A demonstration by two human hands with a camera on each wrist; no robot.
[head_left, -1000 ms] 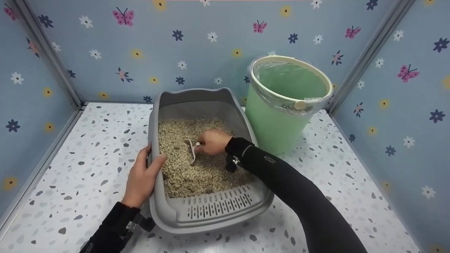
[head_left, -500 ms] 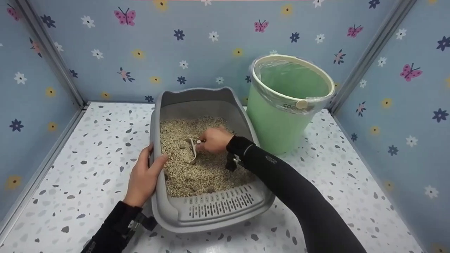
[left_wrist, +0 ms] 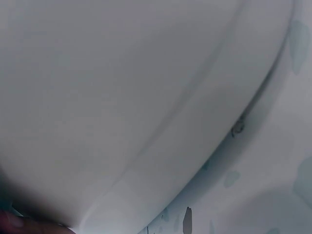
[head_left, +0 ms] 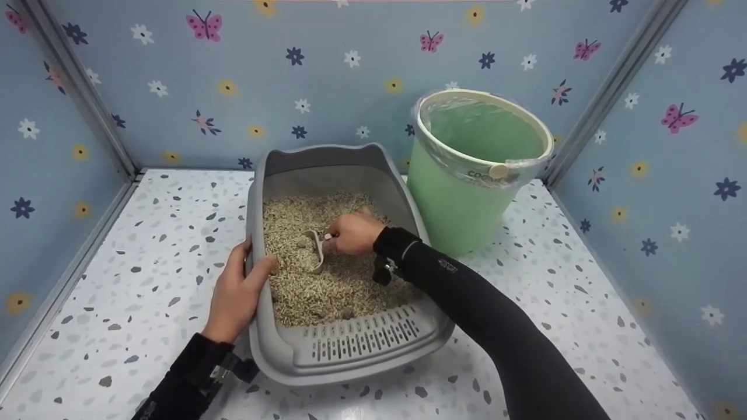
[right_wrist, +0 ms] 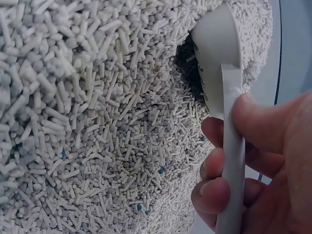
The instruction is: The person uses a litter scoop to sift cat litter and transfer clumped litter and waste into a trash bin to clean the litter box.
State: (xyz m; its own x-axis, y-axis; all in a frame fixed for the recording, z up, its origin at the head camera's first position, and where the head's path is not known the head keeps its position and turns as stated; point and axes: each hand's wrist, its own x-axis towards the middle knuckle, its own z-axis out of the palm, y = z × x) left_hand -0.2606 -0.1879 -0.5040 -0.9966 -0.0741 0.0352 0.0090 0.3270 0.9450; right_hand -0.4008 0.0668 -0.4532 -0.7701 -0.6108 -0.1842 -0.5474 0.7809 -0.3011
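Note:
A grey litter box (head_left: 271,350) holds pale pellet cat litter (head_left: 315,303). My left hand (head_left: 236,294) grips its left wall, thumb over the rim and fingers outside. In the left wrist view the box's outer wall (left_wrist: 107,97) fills most of the picture, with a bit of finger (left_wrist: 29,224) at the lower left corner. Over the litter, my right hand (head_left: 355,233) holds a litter scoop (head_left: 319,254) by its handle. Litter and a lump sit in the scoop. The right wrist view shows the slotted scoop head (right_wrist: 217,41) tilted at the litter, fingers curled round the handle.
A green bin (head_left: 461,204) with a clear liner stands against the box's right side. Patterned wall panels (head_left: 327,81) enclose the back and both sides. The speckled floor (head_left: 163,262) extends around the box.
The scoop has turned slightly and now carries litter with a lump, where a second ago little showed in it. The left hand and litter box have stayed in place.

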